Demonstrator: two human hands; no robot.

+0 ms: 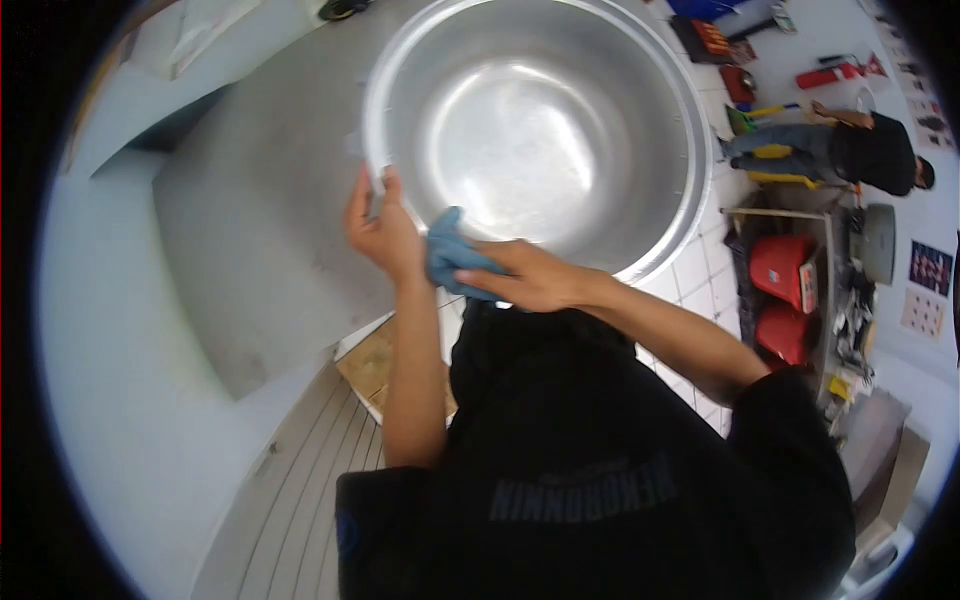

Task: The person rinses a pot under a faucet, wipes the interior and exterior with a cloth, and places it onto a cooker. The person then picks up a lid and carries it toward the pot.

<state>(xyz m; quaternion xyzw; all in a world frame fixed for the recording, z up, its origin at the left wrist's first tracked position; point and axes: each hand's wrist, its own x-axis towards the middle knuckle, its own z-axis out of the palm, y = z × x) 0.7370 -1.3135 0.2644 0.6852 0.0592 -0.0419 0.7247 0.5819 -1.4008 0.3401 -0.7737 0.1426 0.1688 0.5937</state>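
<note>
Left hand (387, 232), gripping the left rim of a metal basin (640, 150); right hand (532, 274), closed on a blue cloth (452, 258) at the near-left rim. Basin: round, no long axis, ahead of both hands, mostly rightward of the left.

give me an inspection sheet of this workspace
Surface: grey surface, faint smudges visible
Job's things: metal basin; blue cloth at its rim
Clutter: small dark object at the top edge, unclear; mixed items on the rack
Hands: left hand at the rim, grip unclear; right hand gripping the cloth
Cables: nothing seen
Surroundings: tiled floor, red containers under the rack, fire extinguisher, another person in the background
</note>
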